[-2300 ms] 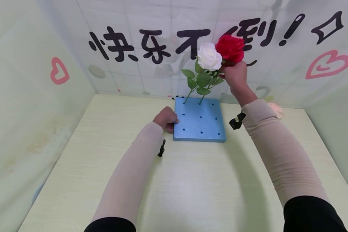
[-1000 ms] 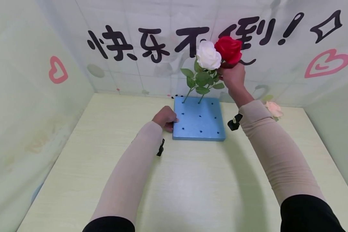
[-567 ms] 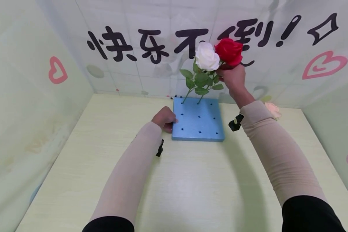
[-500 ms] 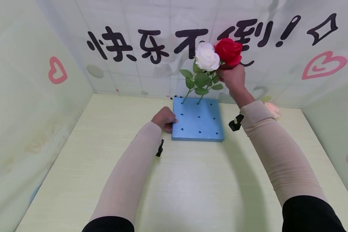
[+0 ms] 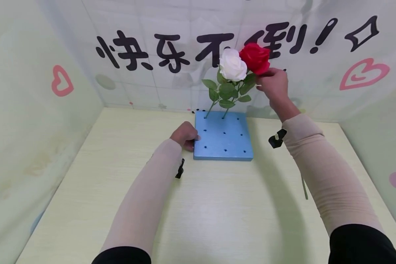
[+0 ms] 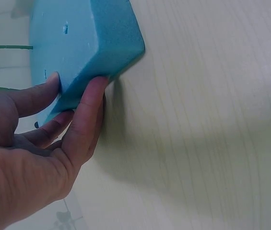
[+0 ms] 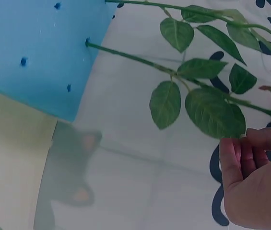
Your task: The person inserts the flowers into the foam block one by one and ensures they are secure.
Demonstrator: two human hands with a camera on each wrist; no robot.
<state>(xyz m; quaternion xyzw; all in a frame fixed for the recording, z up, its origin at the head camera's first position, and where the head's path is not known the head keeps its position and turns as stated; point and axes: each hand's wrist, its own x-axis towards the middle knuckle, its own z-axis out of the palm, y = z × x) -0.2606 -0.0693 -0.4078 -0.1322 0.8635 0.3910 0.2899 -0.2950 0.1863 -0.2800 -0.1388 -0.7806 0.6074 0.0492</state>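
A blue foam block (image 5: 222, 143) with several small holes lies on the table near the back wall. A white rose (image 5: 233, 65) and a red rose (image 5: 255, 58) stand by their stems in two holes of its far row, leaning right. My left hand (image 5: 185, 135) grips the block's left edge, thumb (image 6: 39, 96) on top and fingers along the side. My right hand (image 5: 275, 86) is just below and right of the red bloom. In the right wrist view its fingertips are beside a large green leaf (image 7: 212, 112), off the stem; whether they touch the leaf is unclear.
A green stem (image 5: 304, 189) shows on the table beside my right forearm, which hides the rest of it. The printed backdrop (image 5: 171, 91) rises directly behind the block. Cloth walls stand at left and right of the pale table (image 5: 211, 212).
My right hand has let go of the red rose's stem and shifted right. The forearm now covers the pink rose seen earlier. My left hand stays on the block.
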